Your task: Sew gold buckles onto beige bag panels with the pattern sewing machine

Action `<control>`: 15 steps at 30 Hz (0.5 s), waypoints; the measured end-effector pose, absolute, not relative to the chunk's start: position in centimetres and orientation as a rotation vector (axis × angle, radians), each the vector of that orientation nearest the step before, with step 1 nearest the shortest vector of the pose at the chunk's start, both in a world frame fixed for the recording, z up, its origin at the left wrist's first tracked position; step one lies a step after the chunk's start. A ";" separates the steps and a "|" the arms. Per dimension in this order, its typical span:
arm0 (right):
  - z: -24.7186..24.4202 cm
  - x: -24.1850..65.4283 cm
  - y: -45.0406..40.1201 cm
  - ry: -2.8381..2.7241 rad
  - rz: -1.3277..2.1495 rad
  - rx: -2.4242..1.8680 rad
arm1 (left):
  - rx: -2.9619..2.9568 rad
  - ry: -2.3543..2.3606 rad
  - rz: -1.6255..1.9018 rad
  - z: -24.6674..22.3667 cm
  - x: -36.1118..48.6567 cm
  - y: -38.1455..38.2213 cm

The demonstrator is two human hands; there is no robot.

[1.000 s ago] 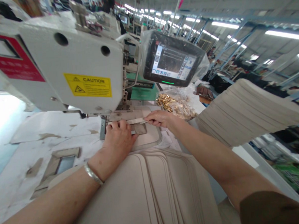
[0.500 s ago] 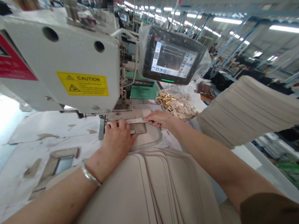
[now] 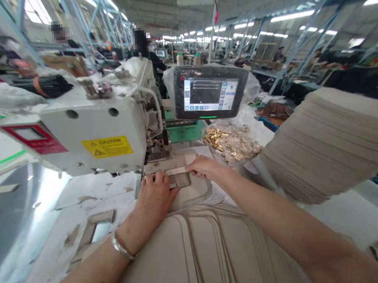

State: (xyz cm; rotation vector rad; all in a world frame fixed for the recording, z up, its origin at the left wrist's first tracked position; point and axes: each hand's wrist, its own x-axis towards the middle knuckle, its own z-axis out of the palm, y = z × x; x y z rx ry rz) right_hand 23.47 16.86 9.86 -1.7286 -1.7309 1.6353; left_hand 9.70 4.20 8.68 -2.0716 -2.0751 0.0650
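Note:
My left hand [image 3: 155,197] lies flat on a beige cut panel [image 3: 191,191] held in a clear-edged sewing template [image 3: 204,193], just below the sewing machine head [image 3: 93,136] and its needle area. A silver bangle [image 3: 123,248] circles that wrist. My right hand [image 3: 206,167] pinches the end of a narrow pale strip [image 3: 177,171] lying across the template, just beyond my left fingertips. Under my forearms lies a stack of beige rounded panels [image 3: 207,252].
A taller stack of beige panels [image 3: 328,142] rises at the right. Behind the needle stand a plastic-wrapped touch screen [image 3: 207,92] and a bag of gold metal parts [image 3: 231,143]. Co-workers [image 3: 142,49] sit at distant stations along the factory rows.
My view has tilted upward and levelled, so the machine looks smaller and more of the hall shows. Both hands have stayed almost in place on the strip and template.

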 end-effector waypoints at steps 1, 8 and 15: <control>9.9 23.5 16.7 -1.714 1.642 -1.721 | -2.075 -2.070 0.067 8.7 9.7 4.2; 10.2 23.7 16.2 -1.604 1.734 -1.651 | -2.070 -2.039 -0.008 8.3 9.6 4.3; 10.2 23.9 16.2 -1.527 1.804 -1.601 | -2.051 -2.042 0.031 8.2 9.6 4.3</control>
